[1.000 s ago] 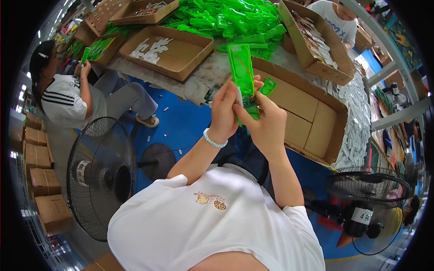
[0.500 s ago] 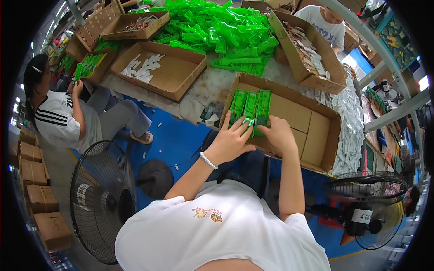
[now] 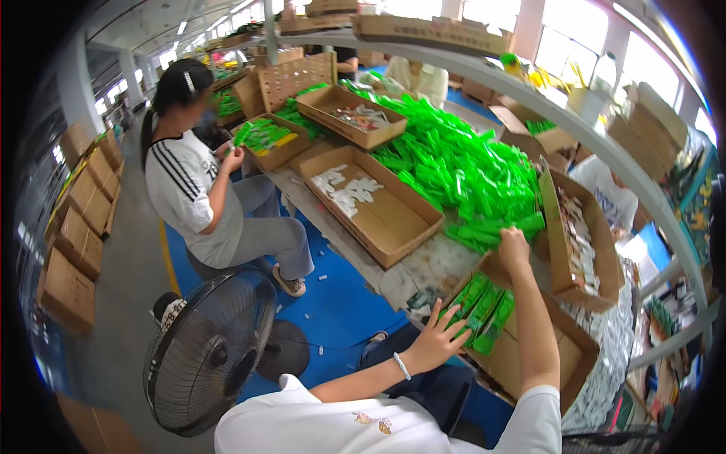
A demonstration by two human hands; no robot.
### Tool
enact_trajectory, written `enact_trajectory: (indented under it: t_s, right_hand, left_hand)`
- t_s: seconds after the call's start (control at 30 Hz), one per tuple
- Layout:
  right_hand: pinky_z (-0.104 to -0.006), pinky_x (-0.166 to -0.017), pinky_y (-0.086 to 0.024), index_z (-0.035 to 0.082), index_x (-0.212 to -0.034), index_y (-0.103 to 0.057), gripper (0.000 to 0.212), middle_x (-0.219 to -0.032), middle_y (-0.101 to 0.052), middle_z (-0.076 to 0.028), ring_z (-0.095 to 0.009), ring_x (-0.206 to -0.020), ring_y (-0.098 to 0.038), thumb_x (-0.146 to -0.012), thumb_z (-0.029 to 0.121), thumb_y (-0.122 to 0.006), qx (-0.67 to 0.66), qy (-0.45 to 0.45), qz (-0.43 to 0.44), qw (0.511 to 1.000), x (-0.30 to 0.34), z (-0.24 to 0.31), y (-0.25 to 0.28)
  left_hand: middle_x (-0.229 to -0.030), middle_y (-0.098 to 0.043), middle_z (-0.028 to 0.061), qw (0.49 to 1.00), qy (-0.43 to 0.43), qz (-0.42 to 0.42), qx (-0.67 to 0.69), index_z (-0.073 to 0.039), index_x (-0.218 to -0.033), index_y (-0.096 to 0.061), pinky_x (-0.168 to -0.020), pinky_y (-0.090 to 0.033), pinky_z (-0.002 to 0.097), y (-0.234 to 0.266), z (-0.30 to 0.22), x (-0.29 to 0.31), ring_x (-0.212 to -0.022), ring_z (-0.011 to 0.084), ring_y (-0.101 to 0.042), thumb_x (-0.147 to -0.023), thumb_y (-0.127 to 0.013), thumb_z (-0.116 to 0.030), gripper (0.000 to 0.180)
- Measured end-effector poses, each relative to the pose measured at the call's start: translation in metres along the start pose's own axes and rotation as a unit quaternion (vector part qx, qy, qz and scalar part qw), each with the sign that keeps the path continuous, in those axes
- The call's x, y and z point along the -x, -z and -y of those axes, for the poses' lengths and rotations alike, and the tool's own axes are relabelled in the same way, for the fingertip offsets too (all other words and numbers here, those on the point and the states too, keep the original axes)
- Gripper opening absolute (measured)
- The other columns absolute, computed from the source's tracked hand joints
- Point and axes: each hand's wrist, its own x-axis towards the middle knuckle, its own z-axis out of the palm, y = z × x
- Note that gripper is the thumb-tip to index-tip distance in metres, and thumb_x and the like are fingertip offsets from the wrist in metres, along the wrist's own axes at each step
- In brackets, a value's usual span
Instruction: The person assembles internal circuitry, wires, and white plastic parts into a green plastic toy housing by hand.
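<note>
Three green plastic casings (image 3: 478, 306) lie side by side in a shallow cardboard box (image 3: 581, 344) in front of me. Over their near-left ends my left hand (image 3: 435, 342) is spread, its fingertips touching or just above the casings. My right hand (image 3: 515, 248) reaches past the box's far edge to the front of a large heap of green casings (image 3: 454, 166). Its fingers are curled at the end of one green plastic casing (image 3: 528, 225) and partly hidden.
A cardboard tray of white pieces (image 3: 401, 242) stands left of the heap; another tray (image 3: 582, 242) holds small assembled parts at right. A seated person (image 3: 197, 181) works at the left. A floor fan (image 3: 215, 352) stands near my left side, and a metal rail (image 3: 628, 155) crosses the right.
My right hand has left the casings in the box and moved forward to the green heap. My left hand stays by the casings. The view has swung, shifting the scene.
</note>
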Motion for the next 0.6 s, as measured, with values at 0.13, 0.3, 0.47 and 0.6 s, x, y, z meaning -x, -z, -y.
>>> enact_trajectory:
  t_s: [0.13,0.3,0.47,0.6]
  right_hand:
    - [-0.0444,-0.083,-0.053,0.007,-0.093,-0.067,0.015,-0.104,-0.062,-0.014,-0.034,-0.105,-0.058,-0.08,0.003,-0.06,-0.004,0.025,0.002,1.0,-0.011,-0.022,-0.02]
    - [-0.0448,-0.082,-0.049,0.003,-0.094,-0.067,0.015,-0.105,-0.059,-0.016,-0.035,-0.101,-0.056,-0.079,0.006,-0.068,-0.031,0.075,-0.057,0.995,0.014,0.011,0.06]
    - [-0.0417,-0.077,-0.049,-0.002,-0.095,-0.066,0.014,-0.098,-0.058,-0.018,-0.036,-0.088,-0.059,-0.085,0.008,-0.067,-0.179,0.078,-0.21,0.958,0.037,0.022,0.11]
    - [-0.0342,-0.065,-0.053,-0.002,-0.103,-0.068,0.022,-0.088,-0.063,-0.013,-0.022,-0.078,-0.063,-0.088,0.013,-0.067,-0.376,-0.007,-0.154,0.914,0.067,0.032,0.156]
  left_hand:
    - [-0.126,-0.054,0.0147,0.999,0.038,-0.023,-0.003,-0.006,-0.116,-0.063,-0.113,-0.014,0.0675,-0.004,-0.003,0.008,-0.135,0.0416,-0.035,-0.071,-0.077,-0.034,0.055]
    - [-0.134,-0.049,0.0164,0.998,0.062,-0.025,0.018,-0.007,-0.129,-0.056,-0.115,-0.01,0.064,-0.016,-0.004,0.026,-0.141,0.0408,-0.026,-0.078,-0.075,-0.036,0.062]
    - [-0.14,-0.044,0.0183,0.998,0.058,-0.024,0.009,-0.006,-0.136,-0.047,-0.114,-0.011,0.0639,-0.012,-0.01,0.029,-0.14,0.0422,-0.026,-0.081,-0.071,-0.03,0.065]
    - [-0.149,-0.037,0.0163,0.998,0.06,0.004,0.02,-0.007,-0.142,-0.041,-0.114,-0.009,0.0642,-0.011,0.002,0.028,-0.144,0.0393,-0.021,-0.079,-0.073,-0.031,0.075]
